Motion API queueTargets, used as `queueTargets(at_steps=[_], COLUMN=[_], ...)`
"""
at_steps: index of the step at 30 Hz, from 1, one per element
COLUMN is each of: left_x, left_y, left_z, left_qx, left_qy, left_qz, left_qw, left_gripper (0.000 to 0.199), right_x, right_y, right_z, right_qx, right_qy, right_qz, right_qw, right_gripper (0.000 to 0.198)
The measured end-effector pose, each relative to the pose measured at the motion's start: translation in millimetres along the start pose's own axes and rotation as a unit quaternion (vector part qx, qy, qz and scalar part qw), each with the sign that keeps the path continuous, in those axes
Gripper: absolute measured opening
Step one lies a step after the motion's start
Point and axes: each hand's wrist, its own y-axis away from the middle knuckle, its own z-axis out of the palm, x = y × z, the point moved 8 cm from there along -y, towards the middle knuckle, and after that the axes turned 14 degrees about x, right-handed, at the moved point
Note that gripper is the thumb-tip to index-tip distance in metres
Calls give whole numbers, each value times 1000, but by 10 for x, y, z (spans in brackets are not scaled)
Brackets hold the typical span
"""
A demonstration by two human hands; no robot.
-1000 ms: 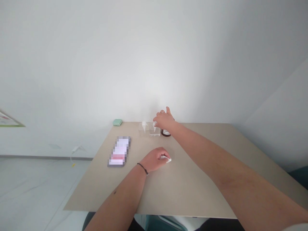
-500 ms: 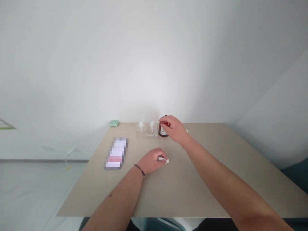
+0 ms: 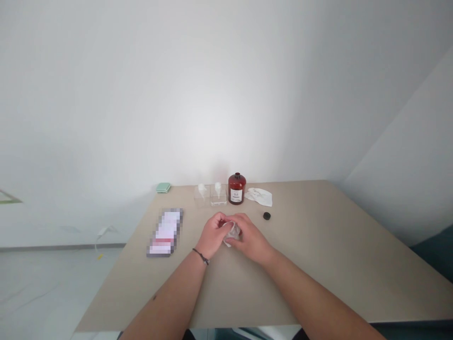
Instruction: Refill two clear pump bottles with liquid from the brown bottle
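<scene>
Bench (image 3: 318,283), tan, one. Left hand (image 3: 211,233), right hand (image 3: 253,238): paired, likely so each steadies the other's pinch; wrists angled inward, fingers meeting above the bench; both grips closed around a white wad (image 3: 232,231), crumpled. Bottle (image 3: 237,196), dark red: upright beyond the hands, apparently uncapped, presumably set back for working room. Cap (image 3: 266,216), black: near bottle, right.

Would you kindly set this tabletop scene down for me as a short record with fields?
Left hand: gripping a crumpled white piece
Right hand: gripping the same piece
Bottle: reddish-brown, upright, white label facing the camera
Black disc: on the table, right of the bottle
White sheet: rumpled, right of the bottle
Phone: lying left of the hands, screen pixelated
Green case: table's far left corner
</scene>
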Motion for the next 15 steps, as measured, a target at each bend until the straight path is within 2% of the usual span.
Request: queueTargets(at_steps=[3, 7, 9, 12, 15], left_x=[19, 52, 43, 38, 207], left_y=[19, 63, 75, 26, -117], left_z=[29, 68, 67, 58, 94], left_qx=[-12, -43, -38, 24, 135], left_qy=[12, -5, -43, -123, -220], left_qz=[2, 18, 37, 68, 124], left_qw=[1000, 999, 998, 990, 958], left_gripper=[25, 26, 23, 22, 31], right_x=[56, 317, 446, 581, 630], right_y=[-19, -4, 3, -16, -57], right_z=[-27, -173, -258, -355, -411], right_qx=[18, 65, 95, 138, 167], right_qy=[9, 45, 48, 37, 58], right_qz=[8, 78, 107, 130, 128], right_qw=[1000, 994, 989, 981, 976], right_gripper=[35, 20, 19, 19, 17])
